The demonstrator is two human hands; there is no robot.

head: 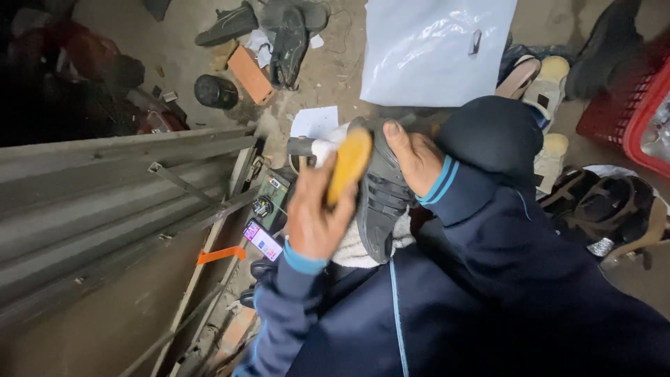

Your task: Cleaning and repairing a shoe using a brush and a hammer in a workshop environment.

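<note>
Hands meet over the person's lap: the left hand (317, 216) has its grip closed around a yellow brush (349, 164), pressed against a dark grey sneaker (382, 199). The right hand (415, 157) clasps that sneaker from the far side, thumb over its top edge. A white cloth (352, 248) lies under the shoe. Nearby on the floor (335, 70) are a white plastic bag (436, 49), a phone (263, 239) and a red basket (628, 105).
</note>
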